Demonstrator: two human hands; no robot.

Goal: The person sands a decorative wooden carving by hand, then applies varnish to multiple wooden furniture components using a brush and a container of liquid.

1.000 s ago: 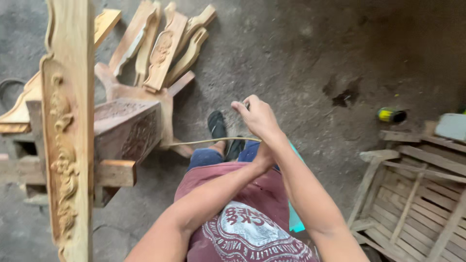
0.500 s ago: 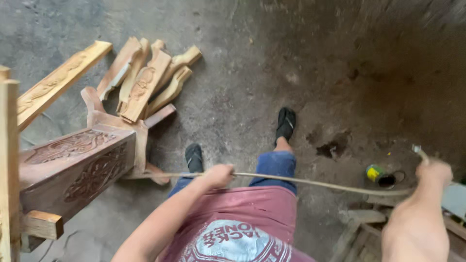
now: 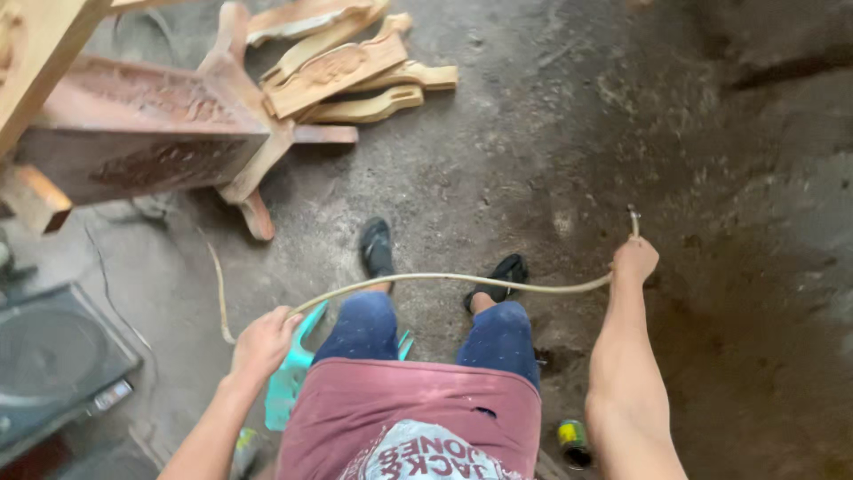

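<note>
1. A thin pale cane (image 3: 444,278) runs in a shallow arc across the picture, above the person's knees, from the left hand (image 3: 264,341) to the right hand (image 3: 634,260).
2. The left hand grips the cane near its left part; the fingers are curled shut around it, and the strip passes out of the fist and bends down and away over the floor (image 3: 551,133) to the left.
3. The right hand is closed on the cane's other end, arm stretched out; a short tip sticks up above the fist. The single fingers are too small to tell apart.
4. Between the hands the cane hangs free, touching nothing that shows, over two feet in dark sandals (image 3: 378,246).
5. A turquoise seat (image 3: 293,369) shows under the person, just beside the left hand.
6. Carved wooden furniture (image 3: 147,142) lies on the floor at the upper left, with loose carved pieces (image 3: 342,71) stacked beside it, well apart from the cane.
7. A small can (image 3: 573,442) stands on the floor near the right forearm.
</note>
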